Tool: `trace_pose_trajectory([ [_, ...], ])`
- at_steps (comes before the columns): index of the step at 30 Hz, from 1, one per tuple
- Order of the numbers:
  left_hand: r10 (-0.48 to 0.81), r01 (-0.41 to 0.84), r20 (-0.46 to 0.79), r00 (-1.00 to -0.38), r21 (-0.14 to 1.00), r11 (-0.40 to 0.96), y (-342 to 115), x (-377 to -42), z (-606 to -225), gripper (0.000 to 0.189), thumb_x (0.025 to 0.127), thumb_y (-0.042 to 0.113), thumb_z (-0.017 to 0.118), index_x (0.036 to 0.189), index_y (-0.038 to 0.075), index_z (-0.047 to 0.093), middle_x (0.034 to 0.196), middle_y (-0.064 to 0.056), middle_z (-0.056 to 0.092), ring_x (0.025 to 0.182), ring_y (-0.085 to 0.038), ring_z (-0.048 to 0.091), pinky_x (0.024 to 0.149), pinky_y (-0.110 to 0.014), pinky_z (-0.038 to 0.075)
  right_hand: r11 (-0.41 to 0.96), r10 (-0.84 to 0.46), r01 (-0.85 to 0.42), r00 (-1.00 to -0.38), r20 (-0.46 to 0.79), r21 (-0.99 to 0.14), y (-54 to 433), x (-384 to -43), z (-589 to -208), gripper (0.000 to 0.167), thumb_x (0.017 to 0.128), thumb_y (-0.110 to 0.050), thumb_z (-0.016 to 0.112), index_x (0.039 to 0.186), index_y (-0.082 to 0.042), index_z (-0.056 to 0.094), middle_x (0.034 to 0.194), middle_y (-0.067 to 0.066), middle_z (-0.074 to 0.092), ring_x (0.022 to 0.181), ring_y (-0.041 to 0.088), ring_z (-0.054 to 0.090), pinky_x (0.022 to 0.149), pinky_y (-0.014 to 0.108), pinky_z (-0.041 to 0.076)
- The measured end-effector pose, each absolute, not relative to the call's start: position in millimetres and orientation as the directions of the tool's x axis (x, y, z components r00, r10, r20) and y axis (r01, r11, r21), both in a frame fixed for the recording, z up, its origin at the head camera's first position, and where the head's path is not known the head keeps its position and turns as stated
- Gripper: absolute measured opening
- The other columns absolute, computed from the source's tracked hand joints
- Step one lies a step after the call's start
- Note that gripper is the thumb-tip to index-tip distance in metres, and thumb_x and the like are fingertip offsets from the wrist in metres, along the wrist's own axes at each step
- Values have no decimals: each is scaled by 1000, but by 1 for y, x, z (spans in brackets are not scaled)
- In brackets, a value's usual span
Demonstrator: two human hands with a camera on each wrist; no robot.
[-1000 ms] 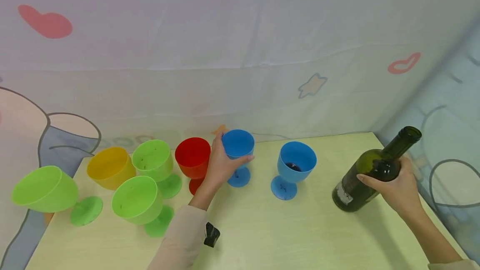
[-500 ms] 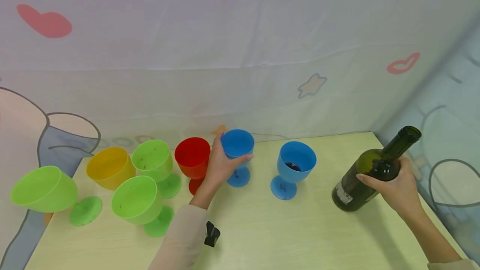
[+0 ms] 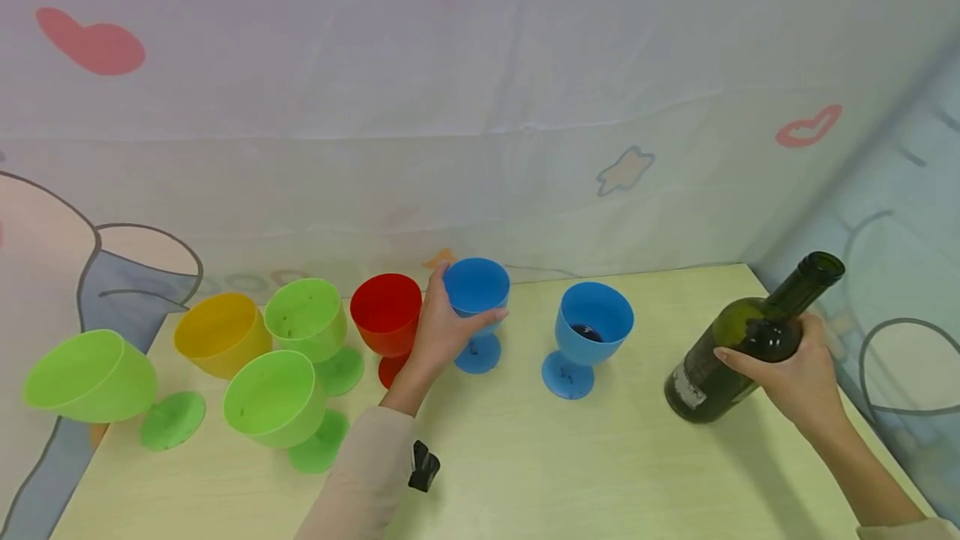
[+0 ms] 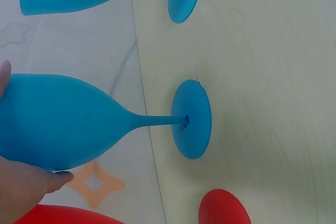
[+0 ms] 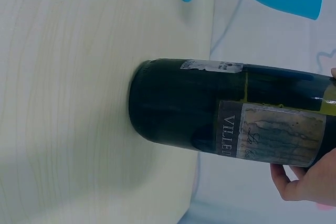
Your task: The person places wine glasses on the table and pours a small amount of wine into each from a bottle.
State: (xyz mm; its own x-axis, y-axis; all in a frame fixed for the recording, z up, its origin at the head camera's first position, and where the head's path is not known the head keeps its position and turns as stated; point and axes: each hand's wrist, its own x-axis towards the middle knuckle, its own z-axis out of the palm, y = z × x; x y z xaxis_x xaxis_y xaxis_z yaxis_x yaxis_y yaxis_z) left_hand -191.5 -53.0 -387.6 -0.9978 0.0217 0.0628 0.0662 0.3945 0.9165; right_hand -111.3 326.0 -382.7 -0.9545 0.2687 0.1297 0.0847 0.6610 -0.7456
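Layout unchanged from half a second earlier. Left hand [image 3: 444, 327], lower centre of frame, is clamped on the bowl of a blue stemmed plastic goblet [image 3: 476, 283], upright on the pale wood-grain table [image 3: 525, 473]. Right hand [image 3: 798, 377], lower right, grips a dark-green labelled glass bottle [image 3: 708, 369]. Second blue goblet [image 3: 573, 336], right of centre, contains dark liquid; red stemmed plastic goblet [image 3: 384, 323] stands just left of the left hand.
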Motion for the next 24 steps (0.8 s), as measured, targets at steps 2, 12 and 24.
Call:
trace_pose_trajectory([
  [2, 23, 69, 66, -998, 917, 392, -53, -191, -387, 95, 73, 27, 76, 143, 3, 16, 139, -18, 32, 125, -37, 32, 88, -52, 43, 662, 270, 85, -954, 131, -745, 326, -111, -383, 81, 76, -26, 74, 129, 6, 21, 121, 26, 38, 101, 36, 42, 70, 29, 36],
  [12, 28, 75, 70, -997, 917, 393, -55, -182, -383, 92, 72, 28, 77, 141, 6, 21, 138, -16, 35, 124, -36, 34, 85, -50, 46, 656, 269, 73, -953, 142, -751, 323, -111, -384, 82, 76, -24, 74, 130, 6, 20, 123, 25, 36, 101, 35, 41, 74, 39, 38],
  [24, 96, 99, 64, -993, 904, 417, -55, -160, -381, 92, 70, 28, 79, 140, 8, 24, 135, -13, 38, 123, -35, 36, 82, -48, 48, 669, 229, 30, -959, 168, -743, 312, -104, -382, 83, 75, -24, 75, 129, 5, 19, 117, 27, 36, 101, 45, 42, 75, 57, 37],
])
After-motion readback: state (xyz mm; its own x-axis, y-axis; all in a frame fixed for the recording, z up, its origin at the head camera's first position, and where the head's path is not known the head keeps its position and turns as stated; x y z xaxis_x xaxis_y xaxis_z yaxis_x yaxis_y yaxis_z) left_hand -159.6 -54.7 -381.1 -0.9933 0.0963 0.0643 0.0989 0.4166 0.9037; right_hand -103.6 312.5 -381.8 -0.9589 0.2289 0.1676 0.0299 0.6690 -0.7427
